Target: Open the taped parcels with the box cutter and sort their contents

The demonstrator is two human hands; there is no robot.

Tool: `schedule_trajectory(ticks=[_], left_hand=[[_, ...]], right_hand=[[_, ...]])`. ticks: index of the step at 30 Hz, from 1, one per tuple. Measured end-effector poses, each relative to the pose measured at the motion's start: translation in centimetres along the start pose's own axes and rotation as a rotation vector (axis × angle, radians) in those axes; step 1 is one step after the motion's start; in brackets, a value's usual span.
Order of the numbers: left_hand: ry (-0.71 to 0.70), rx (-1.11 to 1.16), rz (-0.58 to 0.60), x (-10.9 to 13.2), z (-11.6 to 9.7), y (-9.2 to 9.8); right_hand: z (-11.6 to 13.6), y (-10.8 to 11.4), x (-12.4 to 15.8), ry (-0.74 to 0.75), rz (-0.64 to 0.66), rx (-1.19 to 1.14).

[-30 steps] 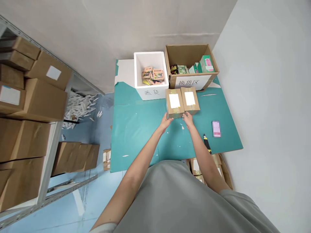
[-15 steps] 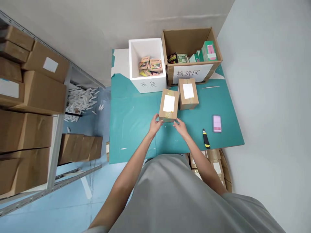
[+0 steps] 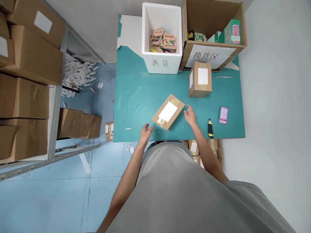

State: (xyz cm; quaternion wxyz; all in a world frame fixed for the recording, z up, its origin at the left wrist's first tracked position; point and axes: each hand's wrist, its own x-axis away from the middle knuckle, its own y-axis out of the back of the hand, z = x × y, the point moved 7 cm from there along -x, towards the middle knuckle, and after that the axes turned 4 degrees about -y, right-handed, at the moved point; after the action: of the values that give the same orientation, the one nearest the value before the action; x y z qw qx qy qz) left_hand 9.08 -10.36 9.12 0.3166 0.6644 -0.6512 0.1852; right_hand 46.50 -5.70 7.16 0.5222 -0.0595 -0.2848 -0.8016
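Cardboard parcel lies tilted between open, empty hands: left and right, contact unclear.

A table fills the middle of the view, with the person standing at its near edge. A parcel lies turned at an angle near that edge, between the left hand and the right hand. Behind and to the right stands a second parcel. At the far edge, a foam box sits left of a carton, each with small packs inside. A knife lies right of the right hand, a phone just beyond it. Shelves of boxes stand to the left, with more boxes on the floor between shelves and table.
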Motion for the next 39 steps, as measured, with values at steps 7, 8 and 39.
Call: schedule_trajectory(ticks=[7, 8, 39], left_hand=[[0.025, -0.06, 0.217, 0.9, 2.8, -2.7], [0.016, -0.072, 0.226, 0.8, 3.0, -2.7], [-0.142, -0.735, 0.2, -2.1, 5.4, -0.2]], right_hand=[[0.9, -1.2, -4.5, 0.099, 0.193, 0.037], [0.1, -0.8, -3.4, 0.106, 0.179, 0.058], [-11.9, -0.9, 7.5, -0.124, 0.189, 0.062]])
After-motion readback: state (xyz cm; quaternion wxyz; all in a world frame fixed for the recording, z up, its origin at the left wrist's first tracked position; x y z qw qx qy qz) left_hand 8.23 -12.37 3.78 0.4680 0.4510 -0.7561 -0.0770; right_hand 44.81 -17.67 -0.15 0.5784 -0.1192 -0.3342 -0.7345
